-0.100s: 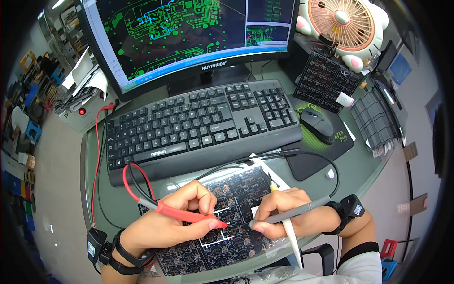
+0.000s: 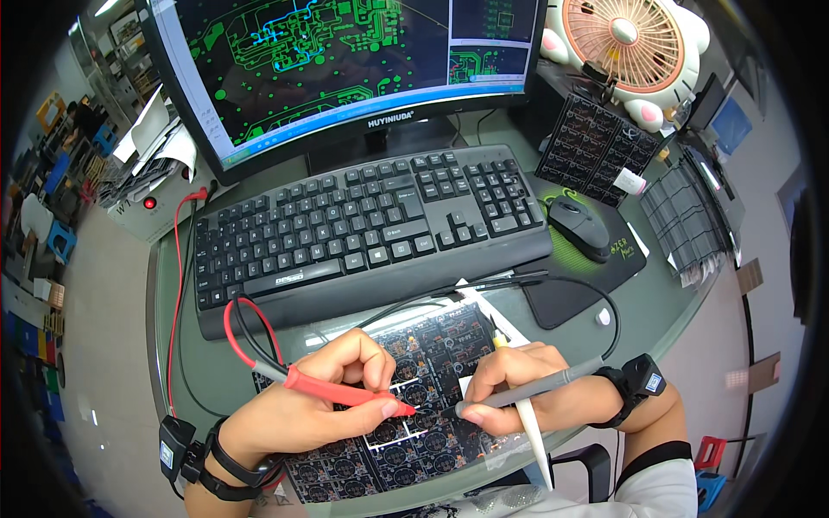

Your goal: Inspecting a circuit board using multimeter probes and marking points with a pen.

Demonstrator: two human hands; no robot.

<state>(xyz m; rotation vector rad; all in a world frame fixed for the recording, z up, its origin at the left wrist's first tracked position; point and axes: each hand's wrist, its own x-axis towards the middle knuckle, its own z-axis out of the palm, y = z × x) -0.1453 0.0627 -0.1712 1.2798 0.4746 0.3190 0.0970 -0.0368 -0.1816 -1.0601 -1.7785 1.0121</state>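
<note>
A black printed circuit board panel (image 2: 345, 479) covered with repeated small circuits lies on the desk under both hands. My left hand (image 2: 315, 406) is closed round a red test probe (image 2: 332, 391), its tip pointing right and down at the panel's middle. In my right hand (image 2: 527, 384) is a grey test probe (image 2: 544, 385), its tip pointing left toward the red one. A white pen-like stick (image 2: 533, 436) with a yellow part is also tucked between the right fingers. Whether either tip touches the board I cannot tell. White lines frame one circuit near the tips.
A black keyboard (image 2: 371, 226) lies beyond the panel, with a monitor (image 2: 345, 65) showing a green circuit layout behind it. To the right are a mouse (image 2: 579, 229), standing board panels (image 2: 596, 147) and a fan (image 2: 623, 39). Red and black leads (image 2: 179, 285) trail at left.
</note>
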